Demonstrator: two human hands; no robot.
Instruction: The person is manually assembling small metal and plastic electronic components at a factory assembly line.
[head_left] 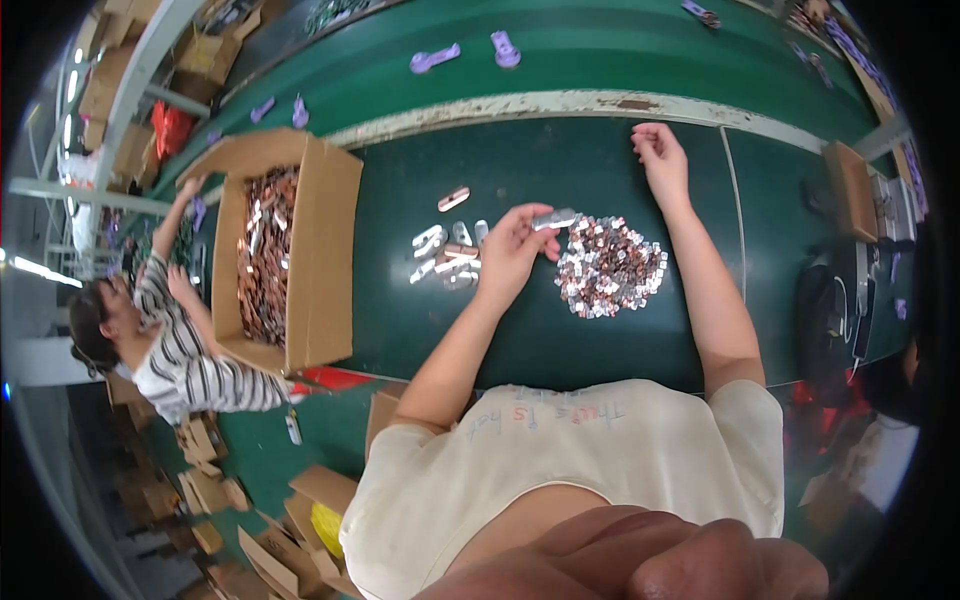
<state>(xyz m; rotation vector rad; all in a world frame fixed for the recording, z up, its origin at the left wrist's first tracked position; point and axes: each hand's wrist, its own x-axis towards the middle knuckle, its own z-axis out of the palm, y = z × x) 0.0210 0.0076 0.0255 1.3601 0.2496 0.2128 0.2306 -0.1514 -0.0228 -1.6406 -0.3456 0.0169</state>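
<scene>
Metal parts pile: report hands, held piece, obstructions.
Left hand gripping silver metal strip by pile of small metal parts. Right hand beyond pile, fingers curled. Cardboard box far left, apart from both hands.

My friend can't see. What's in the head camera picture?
A person's left hand holds a silvery piece beside a heap of small shiny parts on a dark green table; the right hand is beyond the heap. To the left are loose metallic pieces and an open cardboard box of silvery and coppery parts.
</scene>
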